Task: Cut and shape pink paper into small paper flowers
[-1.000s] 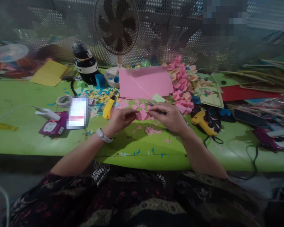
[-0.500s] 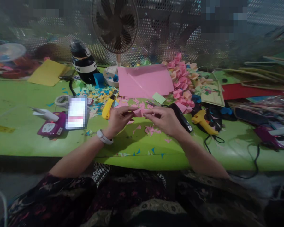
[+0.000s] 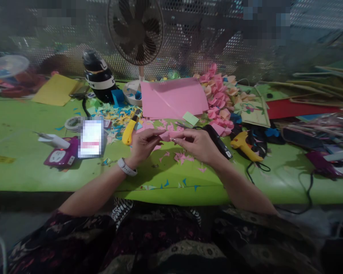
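Note:
Between my two hands is a small piece of pink paper [image 3: 166,136], held just above the table. My left hand [image 3: 144,146] pinches its left end between thumb and fingers. On the other side, my right hand [image 3: 193,142] grips the right end with its fingertips, which hide part of the paper. Pink paper scraps [image 3: 183,156] lie on the table below the hands. Close to the left hand rests a yellow utility knife [image 3: 128,131]. A large pink sheet [image 3: 174,99] lies beyond the hands, with a small pale green paper [image 3: 191,118] at its front edge.
Folded pink paper flowers [image 3: 217,95] are heaped at the back right. A yellow glue gun [image 3: 246,145] with a cord sits to the right. A lit phone [image 3: 90,137] stands left by a purple box [image 3: 61,154]. A black bottle [image 3: 98,78] and a fan [image 3: 135,32] stand behind.
Both hands keep their hold on the pink paper; the fingers have shifted only slightly. The whole view has moved a little, with table things appearing slightly further left.

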A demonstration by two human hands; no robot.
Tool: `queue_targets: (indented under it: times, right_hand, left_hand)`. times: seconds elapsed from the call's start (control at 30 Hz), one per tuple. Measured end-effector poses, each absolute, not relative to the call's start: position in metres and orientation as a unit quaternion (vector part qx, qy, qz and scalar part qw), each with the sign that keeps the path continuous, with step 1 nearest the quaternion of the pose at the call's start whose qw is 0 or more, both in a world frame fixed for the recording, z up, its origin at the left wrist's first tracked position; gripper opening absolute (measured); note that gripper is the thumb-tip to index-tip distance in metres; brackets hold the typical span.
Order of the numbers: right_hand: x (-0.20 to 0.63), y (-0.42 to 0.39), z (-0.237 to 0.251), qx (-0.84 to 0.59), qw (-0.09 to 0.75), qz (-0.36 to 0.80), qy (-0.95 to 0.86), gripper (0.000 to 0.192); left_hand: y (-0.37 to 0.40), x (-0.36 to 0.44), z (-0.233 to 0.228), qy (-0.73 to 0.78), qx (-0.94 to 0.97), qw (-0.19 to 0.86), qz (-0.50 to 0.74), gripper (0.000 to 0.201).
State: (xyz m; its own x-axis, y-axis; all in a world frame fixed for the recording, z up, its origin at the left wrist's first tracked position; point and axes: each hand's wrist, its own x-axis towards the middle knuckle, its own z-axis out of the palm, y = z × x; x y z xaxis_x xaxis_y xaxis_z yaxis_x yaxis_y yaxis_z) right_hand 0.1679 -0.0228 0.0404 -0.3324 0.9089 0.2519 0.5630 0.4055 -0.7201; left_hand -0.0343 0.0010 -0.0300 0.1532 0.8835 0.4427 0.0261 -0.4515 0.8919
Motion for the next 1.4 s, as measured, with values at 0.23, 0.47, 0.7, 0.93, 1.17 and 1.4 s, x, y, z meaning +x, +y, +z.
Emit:
queue_targets:
  times: [0.23,0.47,0.7,0.93,1.17,1.4]
  right_hand:
    - [0.1667,-0.0237,0.0393,-0.484,0.348,0.266,-0.758,0.018]
    - [0.1650,-0.0265,0.0412,-0.494,0.345,0.277,-0.749,0.019]
    - [0.1632,-0.0263,0.0406,-0.491,0.348,0.277,-0.749,0.018]
    - [0.1626,-0.0241,0.0354,-0.492,0.347,0.243,-0.761,0.015]
    - [0.1624,-0.0250,0.0361,-0.494,0.342,0.234,-0.764,0.014]
    - [0.1604,-0.0266,0.0355,-0.492,0.352,0.209,-0.768,0.015]
  left_hand:
    - [0.0003,-0.0315,-0.0316,0.332,0.642,0.376,0.580,0.018]
    - [0.0000,-0.0307,-0.0310,0.325,0.643,0.371,0.585,0.017]
    - [-0.0005,-0.0307,-0.0316,0.310,0.680,0.298,0.593,0.019]
    - [-0.0025,-0.0304,-0.0258,0.310,0.716,0.206,0.591,0.019]
    - [-0.0032,-0.0291,-0.0258,0.322,0.701,0.238,0.590,0.015]
    - [-0.0019,-0.0301,-0.0306,0.334,0.656,0.328,0.592,0.015]
